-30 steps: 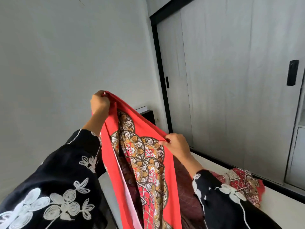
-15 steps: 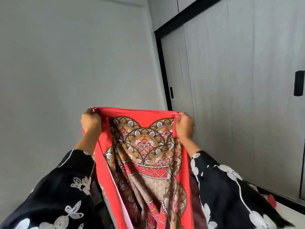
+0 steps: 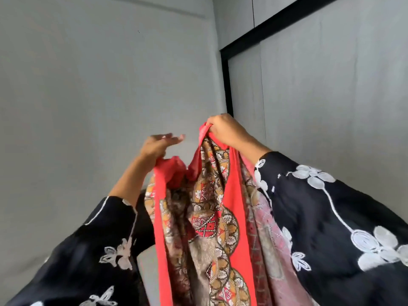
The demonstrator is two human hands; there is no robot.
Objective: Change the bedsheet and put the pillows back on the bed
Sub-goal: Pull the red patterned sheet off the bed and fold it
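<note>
I see my right hand pinching the red patterned cotton bedsheet at its top, the length hanging straight down, while my left hand, fingers half-spread, holds a lower fold beside it.

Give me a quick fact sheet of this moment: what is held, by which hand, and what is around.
held item: red patterned bedsheet with orange and brown medallions, hanging in folds
right hand: raised highest, gripping the sheet's red border
left hand: lower, fingers extended, sheet caught under the palm
sleeves: black with white embroidered flowers
backdrop: plain grey wall; grey wardrobe doors with black frame
</note>
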